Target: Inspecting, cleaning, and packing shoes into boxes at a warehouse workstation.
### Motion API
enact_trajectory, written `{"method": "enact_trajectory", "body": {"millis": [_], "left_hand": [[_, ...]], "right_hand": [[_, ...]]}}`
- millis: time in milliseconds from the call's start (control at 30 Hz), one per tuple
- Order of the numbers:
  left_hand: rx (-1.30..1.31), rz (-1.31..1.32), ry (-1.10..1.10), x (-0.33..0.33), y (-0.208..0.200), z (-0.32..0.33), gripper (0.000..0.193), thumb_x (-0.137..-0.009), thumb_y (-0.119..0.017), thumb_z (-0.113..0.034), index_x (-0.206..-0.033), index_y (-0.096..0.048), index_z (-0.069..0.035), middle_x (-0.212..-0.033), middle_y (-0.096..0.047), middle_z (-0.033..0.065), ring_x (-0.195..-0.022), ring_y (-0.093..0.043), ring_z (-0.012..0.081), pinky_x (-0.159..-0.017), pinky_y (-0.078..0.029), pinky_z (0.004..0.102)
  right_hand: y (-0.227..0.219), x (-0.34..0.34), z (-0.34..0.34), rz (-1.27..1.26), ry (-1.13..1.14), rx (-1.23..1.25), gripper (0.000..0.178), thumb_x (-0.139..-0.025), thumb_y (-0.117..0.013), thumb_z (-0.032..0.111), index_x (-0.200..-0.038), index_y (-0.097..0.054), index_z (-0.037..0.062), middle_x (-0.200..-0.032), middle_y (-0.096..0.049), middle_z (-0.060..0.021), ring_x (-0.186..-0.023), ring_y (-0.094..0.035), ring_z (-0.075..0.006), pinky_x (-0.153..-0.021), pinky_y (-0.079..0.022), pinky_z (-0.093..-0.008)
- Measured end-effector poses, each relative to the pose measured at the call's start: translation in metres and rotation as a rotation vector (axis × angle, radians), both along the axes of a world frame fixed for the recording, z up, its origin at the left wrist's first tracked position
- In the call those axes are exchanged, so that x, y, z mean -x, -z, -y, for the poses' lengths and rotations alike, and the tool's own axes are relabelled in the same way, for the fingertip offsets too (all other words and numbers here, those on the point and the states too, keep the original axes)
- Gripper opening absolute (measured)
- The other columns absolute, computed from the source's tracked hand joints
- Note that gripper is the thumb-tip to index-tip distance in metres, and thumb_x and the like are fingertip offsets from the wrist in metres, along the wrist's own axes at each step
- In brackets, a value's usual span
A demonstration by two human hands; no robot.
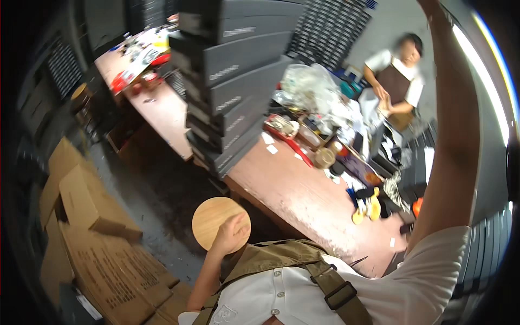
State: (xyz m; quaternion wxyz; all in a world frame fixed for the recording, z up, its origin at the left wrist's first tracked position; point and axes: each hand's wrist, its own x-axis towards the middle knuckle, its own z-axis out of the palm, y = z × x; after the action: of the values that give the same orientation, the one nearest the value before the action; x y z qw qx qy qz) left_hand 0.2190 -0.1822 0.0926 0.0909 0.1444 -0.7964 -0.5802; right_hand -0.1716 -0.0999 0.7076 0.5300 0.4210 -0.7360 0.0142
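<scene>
My left hand (232,233) is over the right part of a round, light wooden stool top (208,219), low beside the table. Its fingers look loosely spread, with nothing visible in them; whether it presses on the wood or hovers just above, I cannot tell. My right arm (454,124) reaches steeply up along the right side, and its hand lies beyond the top of the picture. A tall stack of dark grey boxes (246,70) rises from the table edge ahead of me.
The pinkish worktable (292,189) carries plastic bags (311,84), a red-handled brush-like tool (295,146), a jar (325,158) and yellow-black items (368,206). Across it sits a person in a brown apron (392,84). Cardboard boxes (92,200) lean at left; dark boxes (485,254) line the right.
</scene>
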Motion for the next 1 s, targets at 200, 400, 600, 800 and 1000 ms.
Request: {"method": "enact_trajectory", "body": {"millis": [200, 400, 600, 800, 1000], "left_hand": [[-0.355, -0.347, 0.142, 0.107, -0.086, -0.017, 0.080, -0.091, -0.058, -0.048, -0.147, -0.024, -0.003, -0.148, -0.032, 0.0129, -0.135, -0.034, 0.0242, -0.107, -0.032, 0.0379], [-1.850, -0.489, 0.804, 0.195, -0.073, -0.086, 0.108, -0.076, -0.035, -0.085, -0.148, -0.024, -0.005, -0.149, -0.030, 0.0161, -0.136, -0.033, 0.0318, -0.111, -0.026, 0.0450], [-1.307, 0.025, 0.028, 0.149, 0.005, -0.167, 0.046, -0.102, -0.039, -0.031, -0.140, -0.040, -0.004, -0.138, -0.046, 0.0117, -0.125, -0.044, 0.0212, -0.106, -0.035, 0.0340], [-0.666, 0.383, 0.032, 0.193, 0.128, -0.119, 0.043, -0.099, -0.044, -0.038, -0.118, -0.057, -0.002, -0.117, -0.061, 0.0090, -0.100, -0.059, 0.0217, -0.091, -0.045, 0.0365], [-0.931, 0.504, 0.077, 0.179, 0.113, -0.130, 0.052, -0.092, -0.061, -0.038, -0.130, -0.049, -0.005, -0.132, -0.051, 0.0085, -0.124, -0.044, 0.0218, -0.103, -0.035, 0.0424]], "right_hand": [[0.174, -0.027, -0.208, 0.354, -0.321, 0.464, 0.032, -0.083, -0.070, 0.019, -0.110, -0.058, 0.0072, -0.113, -0.056, -0.0165, -0.100, -0.059, -0.0266, -0.083, -0.049, -0.0358], [0.453, -0.190, -0.319, 0.697, -0.200, 0.233, 0.031, -0.074, -0.077, 0.013, -0.101, -0.063, 0.0087, -0.127, -0.047, -0.0221, -0.112, -0.056, -0.0361, -0.090, -0.050, -0.0426], [0.587, -0.292, -0.338, 1.289, -0.084, 0.324, 0.037, -0.074, -0.078, 0.013, -0.107, -0.062, 0.0077, -0.141, -0.030, -0.0293, -0.117, -0.052, -0.0416, -0.093, -0.051, -0.0392], [0.648, -0.274, -0.361, 1.410, 0.074, 0.131, 0.034, -0.082, -0.069, 0.016, -0.113, -0.063, 0.0010, -0.129, -0.050, -0.0295, -0.119, -0.050, -0.0412, -0.101, -0.040, -0.0428], [0.698, -0.209, -0.335, 2.051, 0.493, 0.643, 0.058, -0.089, -0.061, 0.046, -0.111, -0.059, -0.0077, -0.088, -0.068, -0.0176, -0.081, -0.065, -0.0259, -0.071, -0.050, -0.0333]]}}
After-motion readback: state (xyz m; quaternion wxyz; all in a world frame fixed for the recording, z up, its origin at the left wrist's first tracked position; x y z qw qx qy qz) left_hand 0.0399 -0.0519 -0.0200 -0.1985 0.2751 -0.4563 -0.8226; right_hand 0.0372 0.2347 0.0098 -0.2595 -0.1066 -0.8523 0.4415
